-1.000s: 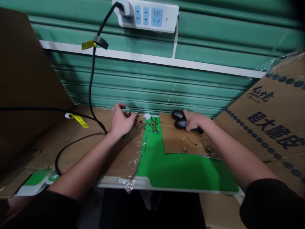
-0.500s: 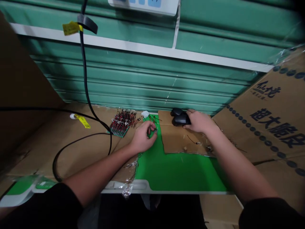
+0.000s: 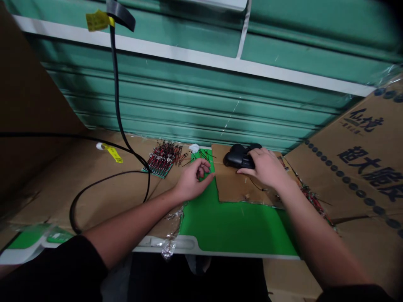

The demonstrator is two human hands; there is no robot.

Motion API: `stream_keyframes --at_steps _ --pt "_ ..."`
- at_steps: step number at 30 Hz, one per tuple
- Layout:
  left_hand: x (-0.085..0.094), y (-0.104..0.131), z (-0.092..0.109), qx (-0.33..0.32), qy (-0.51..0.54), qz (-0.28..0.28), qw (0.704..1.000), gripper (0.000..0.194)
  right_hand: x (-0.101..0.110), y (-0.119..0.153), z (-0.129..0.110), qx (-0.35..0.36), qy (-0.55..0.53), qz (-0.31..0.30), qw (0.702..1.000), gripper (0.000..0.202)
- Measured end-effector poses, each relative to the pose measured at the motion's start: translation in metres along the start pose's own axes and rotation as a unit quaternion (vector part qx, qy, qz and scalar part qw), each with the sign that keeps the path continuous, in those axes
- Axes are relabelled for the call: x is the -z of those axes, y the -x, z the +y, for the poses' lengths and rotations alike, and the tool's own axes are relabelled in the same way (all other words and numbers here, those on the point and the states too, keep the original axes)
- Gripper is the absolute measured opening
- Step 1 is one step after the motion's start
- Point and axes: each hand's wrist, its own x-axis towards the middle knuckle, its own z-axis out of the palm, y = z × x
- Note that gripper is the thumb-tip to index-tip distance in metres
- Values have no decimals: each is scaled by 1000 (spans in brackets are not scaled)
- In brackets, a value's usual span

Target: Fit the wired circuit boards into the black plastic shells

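Note:
My right hand (image 3: 264, 165) is closed round a black device (image 3: 239, 156) with rounded parts, over the cardboard piece (image 3: 229, 186). Near the middle, my left hand (image 3: 195, 178) hovers over the green board (image 3: 233, 224) with its fingers curled and the thumb apart from them; nothing clear shows in it. Just beyond it lie a few small dark-leaded parts (image 3: 204, 155). To its left sits a circuit board bundle (image 3: 162, 161) with red and black wires standing up from it.
A black cable (image 3: 116, 84) with yellow tags hangs down and loops over the cardboard at left. A printed carton (image 3: 355, 167) stands at right, with red wired parts (image 3: 315, 200) beside it. Green slatted wall (image 3: 176, 100) behind. A thin wired part (image 3: 260, 186) lies on the cardboard.
My right hand has turned the black device and shifted slightly right with it. The fingers and thumb of my left hand have come apart. The view has tilted down a little.

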Motion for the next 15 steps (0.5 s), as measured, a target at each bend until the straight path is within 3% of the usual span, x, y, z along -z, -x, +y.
stream_keyframes --at_steps 3,6,10,15 --pt "-4 -2 -2 14 40 25 999 49 0 4 -7 16 -115 27 993 58" --pt "-4 -4 1 41 101 12 994 67 1 8 -19 34 -222 27 974 54" --pt "-2 -3 9 63 172 -9 983 66 2 10 -37 54 -304 -10 951 46" --pt "0 1 14 61 188 -8 980 61 -8 12 -49 38 -387 -22 921 37"
